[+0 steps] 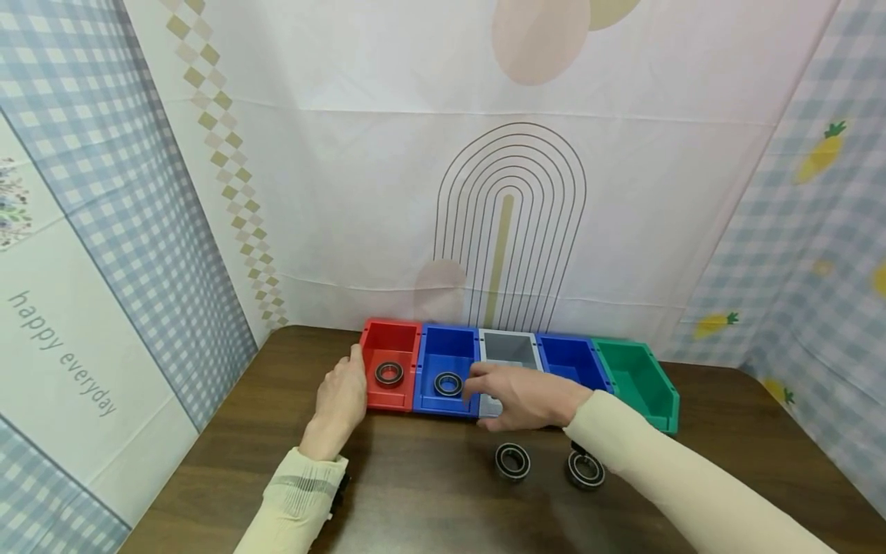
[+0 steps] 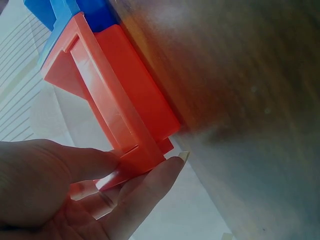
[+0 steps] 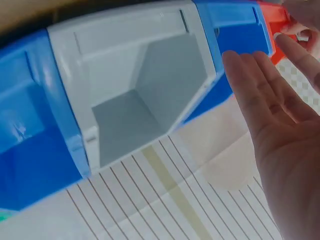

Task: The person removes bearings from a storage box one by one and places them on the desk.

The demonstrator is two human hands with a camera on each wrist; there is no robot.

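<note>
In the head view my left hand [image 1: 341, 396] is at the left side of the red bin [image 1: 374, 399]. In the left wrist view the thumb and fingers pinch the bin's wall. A ball bearing [image 1: 389, 375] lies in that bin. Beside it stands a blue bin [image 1: 429, 402] with another bearing [image 1: 448, 384] inside. My right hand [image 1: 521, 392] hovers over the front of the grey bin [image 1: 511, 342], fingertips close to the bearing in the blue bin. Its fingers are extended and hold nothing in the right wrist view [image 3: 285, 120].
Right of the grey bin come a second blue bin [image 1: 571, 358] and a green bin [image 1: 640, 385], all in one row. Two more bearings, one [image 1: 512, 462] in front of the grey bin and one [image 1: 585, 469] by the right sleeve, lie on the wooden table [image 1: 415, 492]. A curtain [image 1: 360, 192] hangs behind.
</note>
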